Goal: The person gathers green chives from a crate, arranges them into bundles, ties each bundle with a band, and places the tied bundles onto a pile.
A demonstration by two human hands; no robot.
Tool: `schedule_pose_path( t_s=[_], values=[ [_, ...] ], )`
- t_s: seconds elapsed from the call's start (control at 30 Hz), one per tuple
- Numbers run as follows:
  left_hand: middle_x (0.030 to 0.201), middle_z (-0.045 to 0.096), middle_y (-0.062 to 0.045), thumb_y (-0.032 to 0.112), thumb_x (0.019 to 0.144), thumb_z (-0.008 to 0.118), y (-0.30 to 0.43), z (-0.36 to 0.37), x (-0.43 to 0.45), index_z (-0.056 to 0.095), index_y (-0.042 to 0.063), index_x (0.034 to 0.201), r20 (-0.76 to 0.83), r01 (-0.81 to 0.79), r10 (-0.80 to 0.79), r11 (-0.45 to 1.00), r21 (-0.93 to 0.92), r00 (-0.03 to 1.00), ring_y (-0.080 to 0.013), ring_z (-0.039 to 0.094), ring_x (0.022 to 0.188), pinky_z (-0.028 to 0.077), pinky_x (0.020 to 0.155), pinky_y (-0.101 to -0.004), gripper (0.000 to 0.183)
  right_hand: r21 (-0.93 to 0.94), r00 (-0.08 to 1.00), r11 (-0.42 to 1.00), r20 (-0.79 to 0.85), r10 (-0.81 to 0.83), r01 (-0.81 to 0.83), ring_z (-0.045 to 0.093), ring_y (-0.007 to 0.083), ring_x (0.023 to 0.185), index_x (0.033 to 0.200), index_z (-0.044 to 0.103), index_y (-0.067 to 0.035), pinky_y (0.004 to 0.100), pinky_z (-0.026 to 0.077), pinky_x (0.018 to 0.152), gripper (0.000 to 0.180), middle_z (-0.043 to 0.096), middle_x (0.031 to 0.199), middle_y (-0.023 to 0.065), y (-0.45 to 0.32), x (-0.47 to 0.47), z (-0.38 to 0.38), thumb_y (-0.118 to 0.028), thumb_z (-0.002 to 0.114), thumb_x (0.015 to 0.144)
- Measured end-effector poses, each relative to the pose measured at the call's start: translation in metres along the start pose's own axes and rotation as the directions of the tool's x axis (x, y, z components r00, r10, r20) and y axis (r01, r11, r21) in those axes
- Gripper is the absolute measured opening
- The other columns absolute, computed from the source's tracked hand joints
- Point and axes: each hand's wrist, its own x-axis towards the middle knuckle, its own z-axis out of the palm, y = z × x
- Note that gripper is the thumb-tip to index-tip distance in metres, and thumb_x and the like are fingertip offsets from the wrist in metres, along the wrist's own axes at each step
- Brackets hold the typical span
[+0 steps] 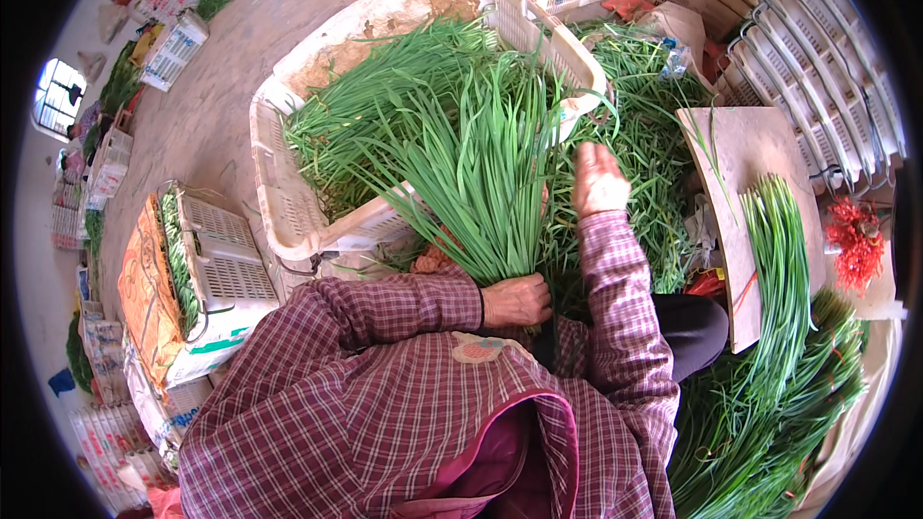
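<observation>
A thick bunch of long flat green leaves, likely garlic chives (483, 166), fans upward and away from me. My left hand (516, 300) is closed around its lower end, close to my lap. To the right of the bunch, my right hand (601, 180) is raised with straight fingers and nothing visible in it. Loose greens (634, 115) lie heaped below and beyond that hand. Behind the bunch stands a white plastic crate (285, 158), partly filled with more chives (389, 86).
A board (750, 130) on my right bears trimmed chives (779, 245); tied bundles (764, 418) lie below. Red ties (856, 234) hang beside it. Stacked white crates (800, 79) rise at the far right. A filled crate (223, 259) with orange sacking (140, 288) stands left.
</observation>
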Motion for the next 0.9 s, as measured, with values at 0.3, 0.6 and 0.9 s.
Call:
schedule_pose_path(
  t_s=[0.3, 0.6, 0.9],
  values=[
    [0.069, 0.052, -0.002, 0.02, 0.071, 0.058, 0.0, 0.003, -0.001, 0.054, 0.01, 0.068, -0.002, 0.007, -0.007, 1.0, -0.011, 1.0, -0.0188, 0.054, 0.072, 0.042, 0.067, -0.0307, 0.011, 0.376, 0.988, 0.924, -0.109, 0.111, -0.062, 0.062, 0.0299, 0.083, 0.092, 0.064, -0.015, 0.0411, 0.051, 0.072, 0.01, 0.063, 0.085, 0.0092, 0.017, 0.005, -0.019, -0.023, 0.062, 0.086],
    [0.066, 0.047, -0.001, 0.02, 0.073, 0.056, 0.002, 0.01, -0.002, 0.05, 0.011, 0.065, -0.07, -0.004, 0.009, 0.998, 0.065, 0.998, -0.0173, 0.051, 0.07, 0.041, 0.069, -0.0308, 0.013, 0.494, 0.989, 0.863, -0.143, -0.035, 0.102, 0.059, 0.0315, 0.093, 0.098, 0.067, -0.02, 0.0413, 0.048, 0.082, 0.017, 0.062, 0.096, 0.0092, -0.015, 0.074, -0.015, -0.013, 0.061, 0.084],
    [0.065, 0.048, 0.001, 0.021, 0.074, 0.056, 0.003, 0.008, -0.001, 0.051, 0.012, 0.066, -0.028, -0.011, 0.013, 0.998, 0.056, 1.0, -0.0144, 0.049, 0.069, 0.036, 0.066, -0.0285, 0.012, 0.47, 0.956, 0.874, 0.294, -0.018, -0.128, 0.057, 0.0353, 0.11, 0.118, 0.062, -0.026, 0.0428, 0.044, 0.096, 0.032, 0.062, 0.118, 0.0138, -0.006, 0.148, 0.024, -0.028, 0.058, 0.085]
  ],
)
